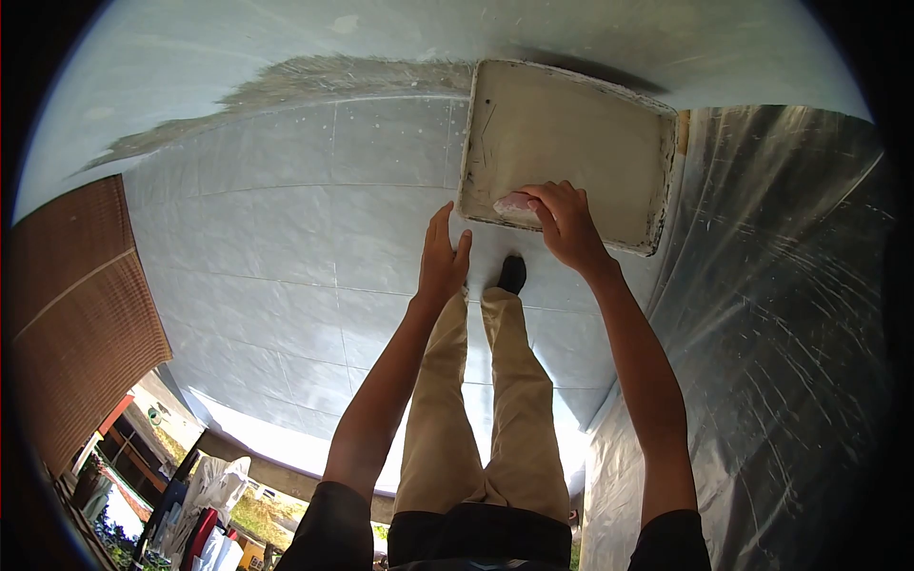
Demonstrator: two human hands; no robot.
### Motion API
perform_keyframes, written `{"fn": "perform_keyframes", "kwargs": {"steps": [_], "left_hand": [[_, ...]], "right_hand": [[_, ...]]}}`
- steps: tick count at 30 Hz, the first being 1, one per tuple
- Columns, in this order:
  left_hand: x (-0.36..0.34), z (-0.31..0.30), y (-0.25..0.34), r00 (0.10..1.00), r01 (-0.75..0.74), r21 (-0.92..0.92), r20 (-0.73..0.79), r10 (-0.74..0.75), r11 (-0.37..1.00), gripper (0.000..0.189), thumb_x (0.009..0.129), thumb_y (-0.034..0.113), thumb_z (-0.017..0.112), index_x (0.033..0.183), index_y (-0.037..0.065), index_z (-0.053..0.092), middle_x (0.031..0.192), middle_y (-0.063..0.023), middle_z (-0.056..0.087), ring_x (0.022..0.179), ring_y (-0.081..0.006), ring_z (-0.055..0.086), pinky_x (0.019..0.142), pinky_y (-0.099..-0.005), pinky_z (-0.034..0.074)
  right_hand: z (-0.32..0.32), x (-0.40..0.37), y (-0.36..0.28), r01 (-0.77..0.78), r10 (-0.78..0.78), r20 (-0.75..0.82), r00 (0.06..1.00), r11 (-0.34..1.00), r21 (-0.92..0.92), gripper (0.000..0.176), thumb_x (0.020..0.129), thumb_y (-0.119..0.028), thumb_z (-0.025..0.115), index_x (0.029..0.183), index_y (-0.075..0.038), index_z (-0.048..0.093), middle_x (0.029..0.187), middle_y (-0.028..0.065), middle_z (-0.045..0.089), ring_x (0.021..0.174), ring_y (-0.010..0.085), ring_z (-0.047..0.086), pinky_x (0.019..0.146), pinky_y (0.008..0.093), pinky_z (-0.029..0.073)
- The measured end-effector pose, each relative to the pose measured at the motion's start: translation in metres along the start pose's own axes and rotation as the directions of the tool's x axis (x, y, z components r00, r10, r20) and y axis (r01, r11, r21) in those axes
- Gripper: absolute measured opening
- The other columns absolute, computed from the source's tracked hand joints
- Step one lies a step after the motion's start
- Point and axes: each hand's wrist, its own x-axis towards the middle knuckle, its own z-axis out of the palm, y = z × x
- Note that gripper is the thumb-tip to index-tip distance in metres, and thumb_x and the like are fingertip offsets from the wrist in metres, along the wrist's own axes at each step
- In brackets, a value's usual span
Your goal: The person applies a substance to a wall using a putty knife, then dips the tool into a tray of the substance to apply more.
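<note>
A shallow rectangular tray (pixel 571 133), with a dark, crusted rim and a smooth greyish-beige surface, lies ahead of me against the wall. My right hand (pixel 569 226) is over its near edge. Closed fingers grip a small pinkish-white block (pixel 514 203), perhaps a sponge, at the tray's near left corner; its exact kind I cannot make out. Left of that corner, my left hand (pixel 444 257) is held in the air, thumb and fingers apart, holding nothing.
Large grey floor tiles (pixel 267 228) stretch to the left. A pale wall (pixel 400 33), darker and streaked along its base, runs across the front. Crinkled plastic sheeting (pixel 762 314) hangs at right. A brown slatted blind (pixel 86 305) is at left, with assorted cloth items (pixel 209 504) below it.
</note>
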Motion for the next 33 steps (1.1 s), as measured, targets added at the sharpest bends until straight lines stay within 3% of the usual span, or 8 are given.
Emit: {"fn": "perform_keyframes", "kwargs": {"steps": [6,12,18,21,23,24,26,33], "left_hand": [[-0.002,-0.004,0.002,0.999,0.031,-0.003,0.011,-0.031,1.000,0.053,0.103,0.015,0.058,0.149,-0.005,0.042,0.148,-0.0264,0.050,0.140,-0.0399,0.048,0.118,-0.0458,0.037],[-0.005,-0.014,0.000,0.999,0.043,0.000,0.006,-0.043,0.999,0.056,0.102,0.015,0.058,0.151,-0.004,0.039,0.149,-0.0274,0.048,0.138,-0.0434,0.047,0.115,-0.0474,0.039],[-0.004,-0.026,0.008,1.000,0.016,0.028,0.007,-0.016,0.999,0.057,0.102,0.016,0.058,0.151,-0.005,0.039,0.150,-0.0276,0.047,0.140,-0.0430,0.046,0.116,-0.0471,0.038],[0.001,-0.037,0.021,1.000,-0.005,0.018,0.007,0.005,1.000,0.056,0.102,0.017,0.057,0.151,-0.005,0.039,0.151,-0.0280,0.047,0.140,-0.0430,0.046,0.117,-0.0470,0.037],[0.005,-0.046,0.038,0.999,-0.034,0.012,-0.003,0.034,0.999,0.057,0.102,0.017,0.057,0.151,-0.005,0.039,0.151,-0.0282,0.046,0.141,-0.0432,0.045,0.117,-0.0469,0.037],[0.009,-0.052,0.049,0.999,-0.041,0.006,-0.007,0.041,0.999,0.057,0.102,0.017,0.057,0.151,-0.006,0.039,0.151,-0.0284,0.046,0.141,-0.0434,0.044,0.118,-0.0467,0.036],[0.019,-0.065,0.077,0.996,-0.093,-0.001,-0.014,0.093,0.996,0.057,0.103,0.017,0.056,0.151,-0.006,0.038,0.153,-0.0284,0.045,0.143,-0.0435,0.043,0.119,-0.0467,0.035],[0.101,-0.129,0.222,0.912,-0.392,-0.104,-0.171,0.372,0.914,0.056,0.105,0.017,0.055,0.152,-0.005,0.037,0.154,-0.0267,0.045,0.144,-0.0406,0.043,0.120,-0.0464,0.034]], "right_hand": [[-0.004,0.011,0.006,-0.052,0.050,0.044,0.998,0.998,0.045,0.028,0.095,-0.002,0.058,0.120,-0.010,0.067,0.103,0.0066,0.070,0.099,0.0265,0.060,0.092,0.0415,0.039],[-0.014,0.025,0.019,-0.155,0.142,0.109,0.984,0.979,0.131,0.027,0.098,-0.006,0.060,0.124,0.000,0.067,0.105,0.0173,0.073,0.094,0.0306,0.067,0.089,0.0400,0.051],[-0.038,0.018,0.021,-0.344,0.317,0.173,0.933,0.925,0.160,0.028,0.103,-0.012,0.060,0.126,0.003,0.066,0.110,0.0154,0.074,0.098,0.0232,0.070,0.089,0.0351,0.053],[-0.056,0.005,0.020,-0.508,0.483,0.158,0.861,0.829,0.233,0.028,0.104,-0.013,0.059,0.126,0.001,0.067,0.111,0.0121,0.074,0.097,0.0190,0.069,0.089,0.0323,0.053],[-0.077,-0.003,0.009,-0.624,0.613,0.281,0.738,0.464,0.629,0.030,0.105,-0.013,0.057,0.130,0.002,0.065,0.115,0.0099,0.071,0.097,0.0164,0.068,0.090,0.0305,0.053],[-0.089,-0.007,0.002,-0.602,0.608,0.251,0.753,0.483,0.636,0.030,0.105,-0.013,0.057,0.130,0.002,0.065,0.115,0.0099,0.071,0.097,0.0164,0.068,0.090,0.0305,0.053],[-0.117,-0.013,-0.017,-0.470,0.571,0.259,0.779,0.258,0.844,0.033,0.106,-0.013,0.056,0.133,0.004,0.061,0.119,0.0083,0.069,0.101,0.0145,0.067,0.092,0.0299,0.053],[-0.255,-0.015,-0.137,-0.107,0.445,0.003,0.895,0.210,0.972,0.044,0.103,-0.016,0.062,0.142,0.001,0.050,0.124,0.0087,0.067,0.110,0.0163,0.067,0.095,0.0345,0.056]]}}
